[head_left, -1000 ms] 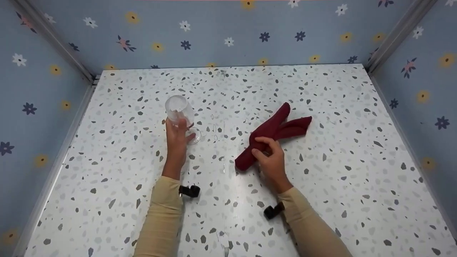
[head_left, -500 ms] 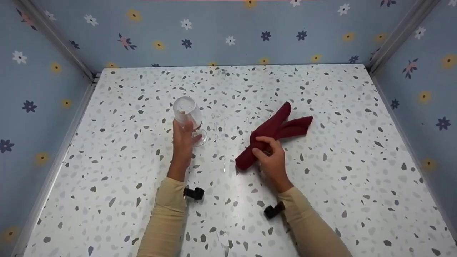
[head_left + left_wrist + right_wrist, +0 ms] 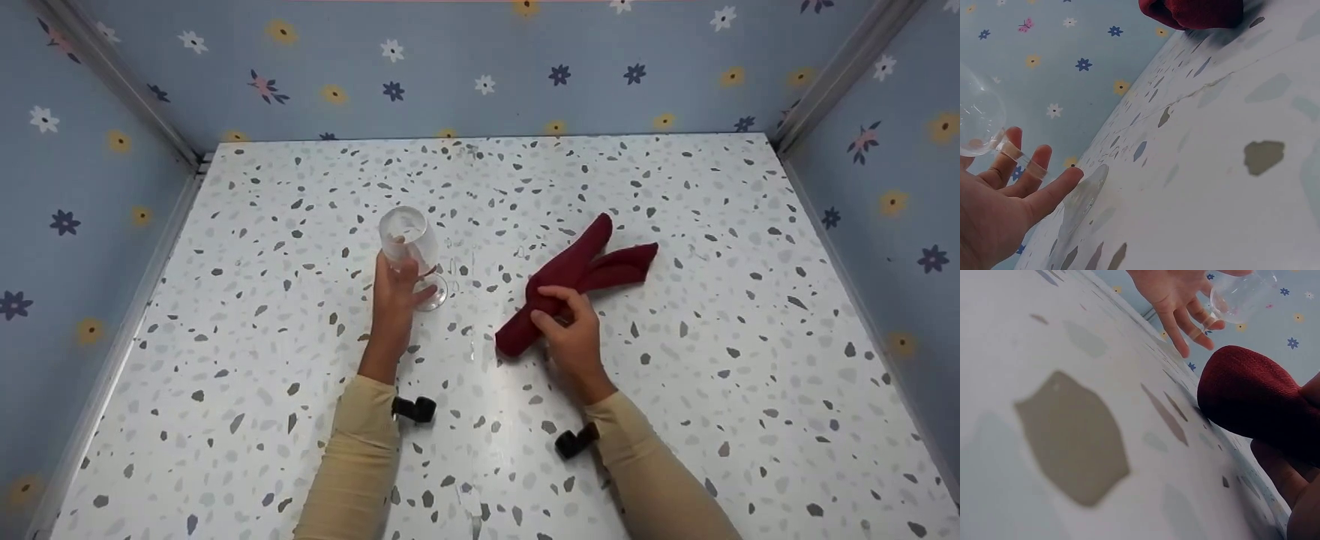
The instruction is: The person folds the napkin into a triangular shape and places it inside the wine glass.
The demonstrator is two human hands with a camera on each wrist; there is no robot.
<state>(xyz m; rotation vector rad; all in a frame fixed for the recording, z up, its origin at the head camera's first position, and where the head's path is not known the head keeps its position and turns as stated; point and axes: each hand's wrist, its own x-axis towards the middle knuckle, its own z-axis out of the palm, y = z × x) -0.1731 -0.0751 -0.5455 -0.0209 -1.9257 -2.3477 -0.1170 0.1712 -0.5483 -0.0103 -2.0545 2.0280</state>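
stemmed glass [image 3: 421, 244] is what we find left of the middle of the speckled tabletop [image 3: 712, 390], with its round rim facing up toward the head camera. our left hand [image 3: 395, 289] is wrapped about it from the near side, thumb and fingers round the lower part of the clear bowl [image 3: 977, 112], so we call that hand clamped on the glass. in the left wrist view we see the stem [image 3: 1022, 157] running along the lower fingers, which are only gently bent, and the foot [image 3: 1086, 197] low by the tabletop; we cannot tell whether it touches.

to the right, well apart from the glass, lies a dark red cloth [image 3: 574, 266], gathered at a narrow waist, with two lobes spreading toward the far right and one blunt rolled end pointing back to us. our right hand [image 3: 576, 337] pinches it near that waist between thumb and forefinger, so it is clamped on the cloth.

both our arms wear tan sleeves [image 3: 352, 457], and a small black device [image 3: 420, 409] sits at each wrist. around the tabletop we see pale blue walls [image 3: 442, 67] printed with white, yellow and dark blue flowers.
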